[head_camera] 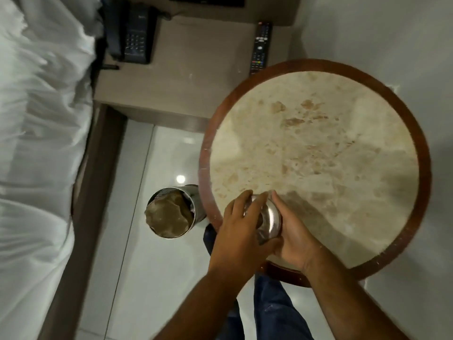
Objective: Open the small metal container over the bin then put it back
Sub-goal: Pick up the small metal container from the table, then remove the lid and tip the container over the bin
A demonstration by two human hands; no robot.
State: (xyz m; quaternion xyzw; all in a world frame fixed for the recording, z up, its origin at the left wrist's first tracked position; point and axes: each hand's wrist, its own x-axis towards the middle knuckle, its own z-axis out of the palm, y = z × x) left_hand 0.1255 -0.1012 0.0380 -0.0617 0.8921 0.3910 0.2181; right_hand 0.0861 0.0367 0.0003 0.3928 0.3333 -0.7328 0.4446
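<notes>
**Both hands on the metal container at the counter's edge**

The small metal container sits between both hands over the near-left edge of the round counter. The left hand wraps its side and top from the left; the right hand cups it from the right, fingers curled against the shiny wall. Whether its lid is on cannot be told. The bin stands on the floor just left of the counter, holding brown paper. A remote and telephone lie on the bedside unit beyond.
</notes>
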